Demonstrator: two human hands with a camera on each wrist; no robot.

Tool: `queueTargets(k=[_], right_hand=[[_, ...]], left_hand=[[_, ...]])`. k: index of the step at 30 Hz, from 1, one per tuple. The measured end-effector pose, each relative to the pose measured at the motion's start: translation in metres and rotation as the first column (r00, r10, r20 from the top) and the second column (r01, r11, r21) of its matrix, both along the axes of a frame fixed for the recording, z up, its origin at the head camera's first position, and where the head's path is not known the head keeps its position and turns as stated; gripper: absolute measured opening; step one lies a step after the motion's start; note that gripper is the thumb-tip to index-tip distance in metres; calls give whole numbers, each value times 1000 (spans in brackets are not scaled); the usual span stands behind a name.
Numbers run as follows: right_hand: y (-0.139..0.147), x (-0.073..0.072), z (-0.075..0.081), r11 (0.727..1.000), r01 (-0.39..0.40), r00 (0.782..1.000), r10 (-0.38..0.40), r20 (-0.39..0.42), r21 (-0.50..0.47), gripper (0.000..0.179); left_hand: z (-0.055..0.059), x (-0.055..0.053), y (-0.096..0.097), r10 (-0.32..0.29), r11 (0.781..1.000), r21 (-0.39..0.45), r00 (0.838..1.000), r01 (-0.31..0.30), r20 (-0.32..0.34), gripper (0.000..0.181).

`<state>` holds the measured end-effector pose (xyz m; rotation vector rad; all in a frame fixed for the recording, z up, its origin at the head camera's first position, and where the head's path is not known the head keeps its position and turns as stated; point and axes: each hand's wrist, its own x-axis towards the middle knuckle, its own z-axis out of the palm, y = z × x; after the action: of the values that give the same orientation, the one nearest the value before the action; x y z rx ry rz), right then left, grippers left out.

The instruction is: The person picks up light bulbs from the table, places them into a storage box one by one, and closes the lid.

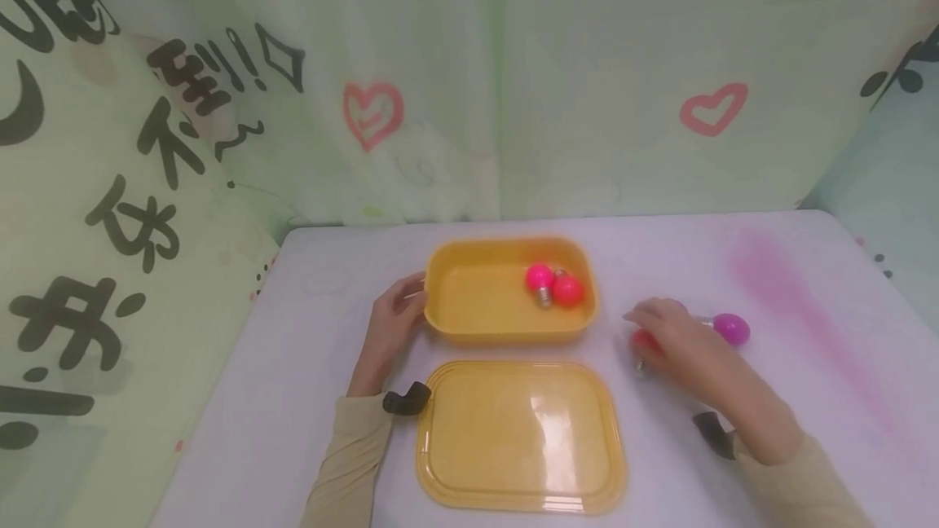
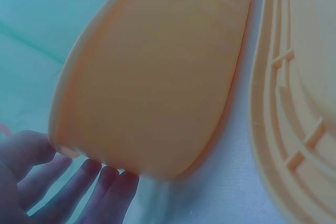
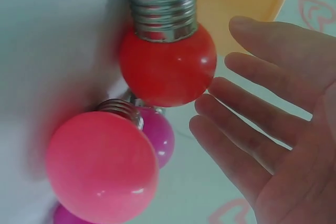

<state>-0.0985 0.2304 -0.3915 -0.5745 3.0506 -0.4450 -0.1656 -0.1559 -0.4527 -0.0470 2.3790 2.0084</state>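
Observation:
Against the left end of a yellow plastic box (image 1: 469, 332), my left hand (image 1: 392, 320) rests its extended fingertips on the outer wall; the left wrist view shows these fingers (image 2: 118, 190) below the rim. Two light bulbs, a pink one (image 1: 540, 277) and a red one (image 1: 568, 291), lie inside the box at its right end. My right hand (image 1: 678, 341) hovers over loose bulbs on the table, fingers nearly straight. Its fingertips are beside a red bulb (image 3: 168, 66) with a metal screw base. A pink bulb (image 3: 102, 166) and a purple bulb (image 3: 160, 135) are close by.
The yellow lid (image 1: 521, 438) lies flat in front of the box, between my forearms. A purple bulb (image 1: 732, 329) lies right of my right hand. A white cloth (image 1: 308, 332) covers the table, and a curtain (image 1: 587, 104) hangs behind.

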Motion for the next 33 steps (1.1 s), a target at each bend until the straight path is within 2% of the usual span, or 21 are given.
queueTargets(k=[8,17,33], right_hand=[[4,1,-5,1000,-17,999,17,-32,8,40],[3,0,-6,1000,9,999,-10,42,25,44],[4,-1,-8,1000,0,999,-1,34,15,44]], left_hand=[[-1,0,0,5,1000,-4,1000,-5,7,41],[-1,0,-1,-3,1000,6,1000,3,1,40],[0,0,0,-14,1000,13,1000,14,-2,42]])
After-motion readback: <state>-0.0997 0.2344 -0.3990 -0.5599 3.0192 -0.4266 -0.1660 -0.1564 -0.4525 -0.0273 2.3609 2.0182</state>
